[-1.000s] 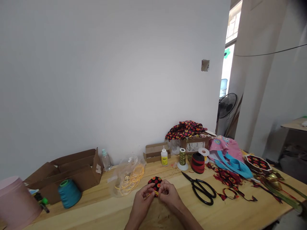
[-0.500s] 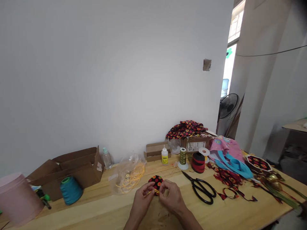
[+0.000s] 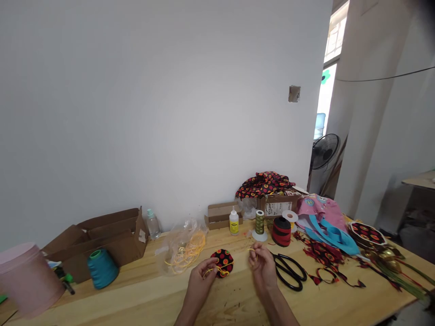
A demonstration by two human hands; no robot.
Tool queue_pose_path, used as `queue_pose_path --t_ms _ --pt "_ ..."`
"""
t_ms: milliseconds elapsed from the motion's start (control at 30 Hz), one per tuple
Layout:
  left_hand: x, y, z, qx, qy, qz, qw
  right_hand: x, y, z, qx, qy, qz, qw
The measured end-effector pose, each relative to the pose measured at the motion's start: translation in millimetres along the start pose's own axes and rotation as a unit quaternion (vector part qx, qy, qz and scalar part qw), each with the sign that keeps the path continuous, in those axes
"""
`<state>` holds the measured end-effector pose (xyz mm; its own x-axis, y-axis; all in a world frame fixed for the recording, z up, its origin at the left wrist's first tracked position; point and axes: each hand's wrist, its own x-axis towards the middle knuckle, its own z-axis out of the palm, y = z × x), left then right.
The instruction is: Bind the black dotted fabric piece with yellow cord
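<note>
The wooden table [image 3: 142, 290] carries everything here, and its surface looks smooth, so a one-sided pull could make a light piece skid across it. To the left of your work, the clear plastic bag [image 3: 166, 253] with its coiled cord [image 3: 195, 244] lies near enough that a careless forearm might drag loops out and tangle them. The black scissors [image 3: 290, 271] lie just beside your right hand [image 3: 264, 270], which partly hides them; I can't tell whether they touch, and a wider sweep that way risks knocking your knuckles on them. That hand is raised with its fingertips pinched on a strand, well apart from your left hand [image 3: 200, 280], whose thumb and fingers are closed on another bit of strand at the disc's left edge. The patterned fabric disc [image 3: 223, 257] lies on the table between your hands, nearer the left; if your left fingers grip only the strand and not the cloth, which I can't make out, the disc could twist or pucker under tension. Smallest of all is the yellow cord [image 3: 227, 266] crossing the disc: it gathers in a knot-like cluster at the lower edge, and an uneven tug might jam it lopsided or slip it loose.
</note>
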<state>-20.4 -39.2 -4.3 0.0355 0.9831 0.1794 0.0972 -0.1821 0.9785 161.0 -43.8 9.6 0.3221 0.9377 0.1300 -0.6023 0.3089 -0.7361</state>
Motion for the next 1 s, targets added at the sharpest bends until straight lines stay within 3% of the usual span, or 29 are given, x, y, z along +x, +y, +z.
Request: queue_pose_path --t_ms 67,133,233,333,433,533,833,1000 --pt "-0.9 2.0 0.4 -0.004 -0.004 -0.004 1.0 0.9 -4.4 -5.5 -0.088 0.079 -0.101 0.988" --pt "-2.0 4.9 1.3 -0.005 -0.004 -0.01 1.0 -2.3 -8.1 -5.5 -0.23 0.092 -0.215 0.945" --pt "-2.6 8.1 2.3 -0.006 -0.002 -0.012 1.0 -12.7 -9.4 4.9 -0.423 -0.054 -0.316 0.847" --pt "-1.8 8.4 2.4 -0.008 -0.007 -0.007 1.0 -22.3 -2.6 18.1 -0.527 -0.213 -0.297 0.767" --pt "-1.2 7.9 2.1 -0.007 -0.008 -0.006 1.0 -25.3 8.0 22.8 -0.583 -0.255 -0.244 0.732" --pt "-1.2 7.8 2.1 -0.008 -0.008 -0.009 1.0 -23.4 15.0 20.1 -0.605 -0.26 -0.196 0.727" --pt "5.6 -3.2 3.4 -0.018 -0.008 -0.017 1.0 -13.1 28.1 23.6 -0.574 -0.263 -0.12 0.766" --pt "8.0 -2.3 3.2 -0.04 0.003 -0.036 0.999 -1.4 38.8 22.4 -0.521 -0.27 -0.066 0.807"
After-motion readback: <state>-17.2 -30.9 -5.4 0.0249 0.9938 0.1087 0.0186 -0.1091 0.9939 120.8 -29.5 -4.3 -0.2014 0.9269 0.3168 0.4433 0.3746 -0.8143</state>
